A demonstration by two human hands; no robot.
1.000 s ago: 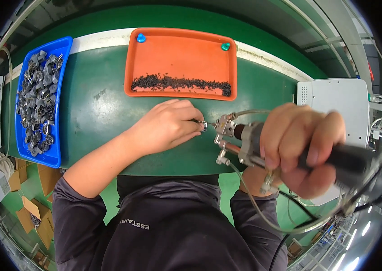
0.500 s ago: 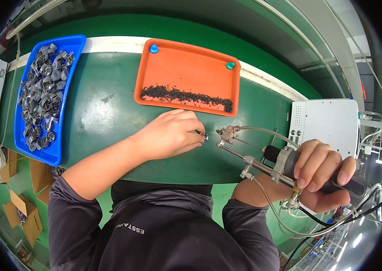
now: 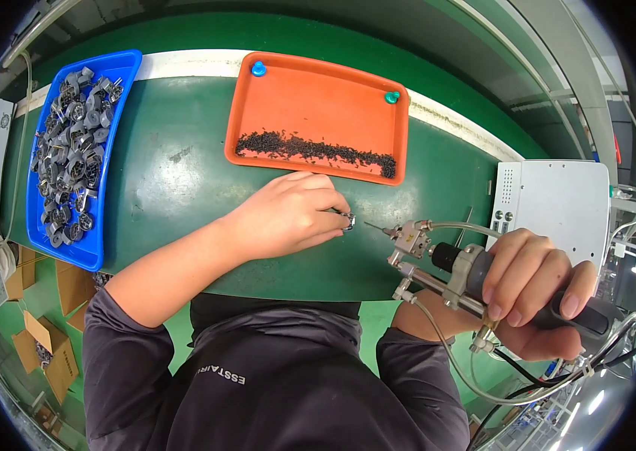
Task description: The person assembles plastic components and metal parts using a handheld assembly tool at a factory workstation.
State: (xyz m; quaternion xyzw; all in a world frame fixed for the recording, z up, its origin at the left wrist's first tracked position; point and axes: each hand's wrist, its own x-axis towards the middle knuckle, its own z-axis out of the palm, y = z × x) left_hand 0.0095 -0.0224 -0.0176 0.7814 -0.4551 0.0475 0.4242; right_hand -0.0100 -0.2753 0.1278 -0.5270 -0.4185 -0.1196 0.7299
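My left hand [image 3: 295, 214] rests on the green bench with its fingers closed around a small shiny metal part [image 3: 349, 220]. Most of that part is hidden by the fingers. My right hand [image 3: 532, 293] is wrapped around the grip of a power screwdriver [image 3: 475, 274], which carries a metal front head [image 3: 411, 238] and clear air hoses. A thin bit pokes out of the head, level with the metal part and a small gap away from it. Just beyond my left hand, small black screws [image 3: 310, 149] lie along the near side of an orange tray [image 3: 318, 68].
At the left a blue tray [image 3: 134, 83] is heaped with grey round parts [image 3: 74, 161] bearing metal pieces. A white box-shaped unit [image 3: 551, 203] stands at the right. Cardboard boxes [image 3: 58, 364] sit on the floor at the lower left. Hoses and a black cable trail below my right hand.
The screwdriver's front head has slid back toward its body, baring the thin bit. The driver sits slightly farther right. My left hand keeps its hold; the whole view has shifted a little.
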